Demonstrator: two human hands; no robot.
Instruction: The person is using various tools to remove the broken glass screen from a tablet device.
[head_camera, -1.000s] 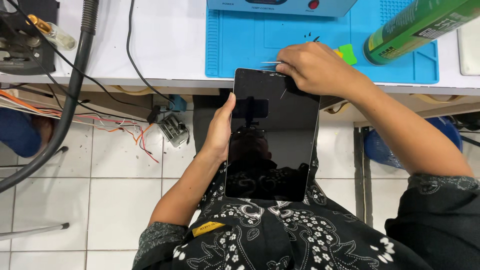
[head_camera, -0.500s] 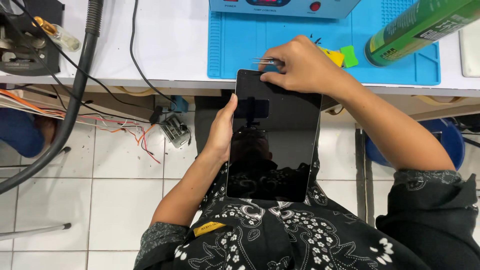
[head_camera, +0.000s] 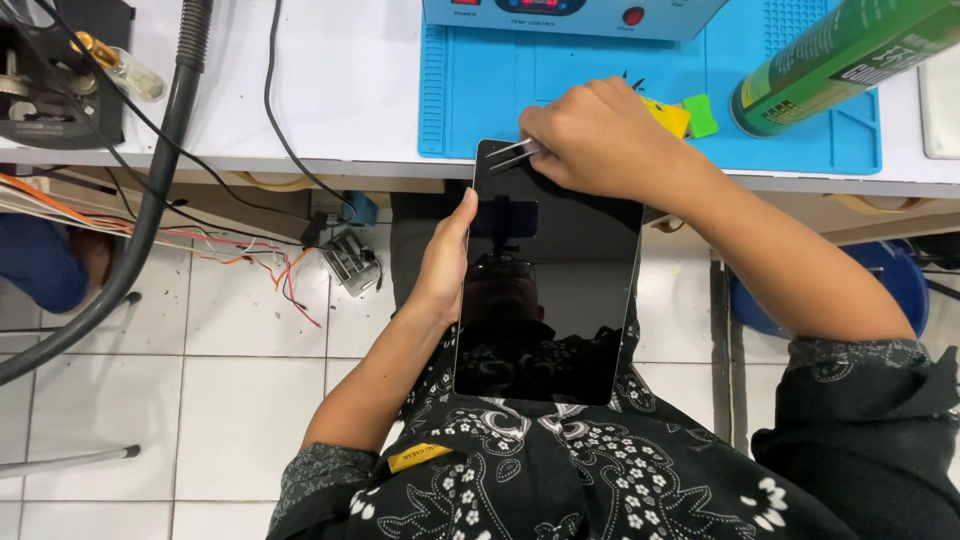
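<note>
Right hand clenched over metal tweezers, tips pointing left and lying on the top edge of the black tablet, near its upper left corner. Left hand wrapped around the tablet's left long edge, thumb lying up along that side, fingers hidden behind the panel. Tablet held upright in portrait, long axis running from the lap up to the bench edge, glass toward the camera, top end just overlapping the blue silicone work mat. Right forearm slanting in from lower right, wrist bent down over the top edge; left forearm rising from below, steadying. Right hand nearer the top edge. Beyond the knuckles, a yellow pick, a green pick, a green spray can. Farther left, a black hose hanging over the white bench.
</note>
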